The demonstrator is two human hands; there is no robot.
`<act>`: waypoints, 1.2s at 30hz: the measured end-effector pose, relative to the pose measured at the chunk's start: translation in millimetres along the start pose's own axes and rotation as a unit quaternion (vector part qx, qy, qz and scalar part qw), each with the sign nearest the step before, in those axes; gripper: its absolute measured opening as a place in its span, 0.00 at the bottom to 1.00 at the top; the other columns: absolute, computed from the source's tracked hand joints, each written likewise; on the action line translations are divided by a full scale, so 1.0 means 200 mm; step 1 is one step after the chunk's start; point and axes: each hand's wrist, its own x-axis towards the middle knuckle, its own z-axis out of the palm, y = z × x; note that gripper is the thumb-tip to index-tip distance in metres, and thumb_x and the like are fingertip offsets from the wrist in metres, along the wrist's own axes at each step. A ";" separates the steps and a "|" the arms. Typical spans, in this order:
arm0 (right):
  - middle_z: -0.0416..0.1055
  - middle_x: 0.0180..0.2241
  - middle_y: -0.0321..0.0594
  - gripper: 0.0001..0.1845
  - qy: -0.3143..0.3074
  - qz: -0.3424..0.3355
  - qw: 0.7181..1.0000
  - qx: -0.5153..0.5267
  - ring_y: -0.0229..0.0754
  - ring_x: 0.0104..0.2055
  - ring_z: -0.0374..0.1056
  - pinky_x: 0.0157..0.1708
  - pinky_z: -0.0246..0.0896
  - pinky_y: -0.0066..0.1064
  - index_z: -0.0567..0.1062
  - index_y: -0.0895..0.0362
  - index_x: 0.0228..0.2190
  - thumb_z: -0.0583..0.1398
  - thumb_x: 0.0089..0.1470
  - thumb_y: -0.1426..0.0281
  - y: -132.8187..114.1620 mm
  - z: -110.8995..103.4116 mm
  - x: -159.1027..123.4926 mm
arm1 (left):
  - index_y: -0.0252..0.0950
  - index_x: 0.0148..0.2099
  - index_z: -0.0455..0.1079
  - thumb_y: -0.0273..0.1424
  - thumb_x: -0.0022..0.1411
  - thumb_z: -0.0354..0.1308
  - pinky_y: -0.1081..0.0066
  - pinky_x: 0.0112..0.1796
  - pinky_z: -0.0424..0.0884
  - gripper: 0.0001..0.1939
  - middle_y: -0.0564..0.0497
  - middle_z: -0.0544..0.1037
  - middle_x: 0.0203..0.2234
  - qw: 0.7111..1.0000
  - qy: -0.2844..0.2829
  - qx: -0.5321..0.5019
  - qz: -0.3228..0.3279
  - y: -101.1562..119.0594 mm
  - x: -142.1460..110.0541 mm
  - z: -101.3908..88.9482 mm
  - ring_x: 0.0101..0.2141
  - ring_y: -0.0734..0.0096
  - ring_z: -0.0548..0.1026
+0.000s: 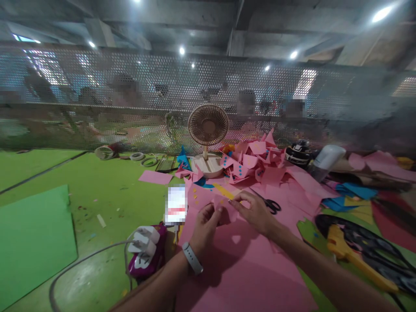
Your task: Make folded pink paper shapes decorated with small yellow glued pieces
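Observation:
Between my hands is a small pink paper piece (229, 212), raised just over a large pink sheet (240, 268). My left hand (208, 221), with a pale watch band on its wrist, has its fingers closed on the left side of the piece. My right hand (253, 211) pinches at the upper right edge; whether a tiny scrap sits in that pinch I cannot make out. Small yellow bits (195, 195) and a yellow strip (223, 190) lie beyond the fingers. Black-handled scissors (272, 206) rest just past my right hand.
A small fan (208, 125) stands before a perforated metal screen (146, 95). Right of it are heaped pink cutouts (250, 160). A lit phone (176, 206) and a purple power block with white plugs (143, 247) lie left. A yellow glue gun (354, 255) lies right.

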 end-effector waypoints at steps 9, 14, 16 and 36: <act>0.72 0.30 0.40 0.13 0.020 0.016 1.000 -0.004 0.41 0.34 0.67 0.38 0.60 0.33 0.73 0.57 0.27 0.55 0.54 0.62 -0.01 -0.03 0.00 | 0.34 0.35 0.66 0.39 0.48 0.62 0.66 0.33 0.72 0.16 0.53 0.70 0.26 0.997 0.033 -0.061 -0.033 0.00 -0.01 0.01 0.26 0.73 0.71; 0.72 0.30 0.40 0.12 0.033 0.007 0.999 -0.002 0.41 0.34 0.67 0.37 0.60 0.33 0.73 0.56 0.27 0.55 0.53 0.62 0.02 -0.05 -0.01 | 0.34 0.31 0.67 0.42 0.50 0.60 0.65 0.31 0.73 0.16 0.53 0.70 0.25 0.997 -0.037 -0.046 -0.046 0.03 -0.01 0.01 0.27 0.70 0.73; 0.72 0.30 0.39 0.12 0.040 0.005 0.999 -0.003 0.42 0.34 0.67 0.38 0.60 0.33 0.73 0.56 0.27 0.55 0.53 0.62 0.04 -0.05 -0.01 | 0.33 0.30 0.68 0.42 0.51 0.60 0.67 0.31 0.73 0.16 0.52 0.69 0.24 0.998 -0.052 -0.027 -0.037 0.04 -0.01 0.02 0.28 0.70 0.72; 0.71 0.40 0.43 0.11 0.096 0.155 0.965 -0.190 0.48 0.42 0.67 0.41 0.60 0.40 0.71 0.48 0.34 0.54 0.50 0.58 0.45 -0.60 -0.67 | 0.34 0.35 0.67 0.41 0.56 0.55 0.66 0.34 0.74 0.14 0.49 0.71 0.31 0.998 -0.045 0.031 -0.004 0.01 0.02 0.00 0.36 0.67 0.72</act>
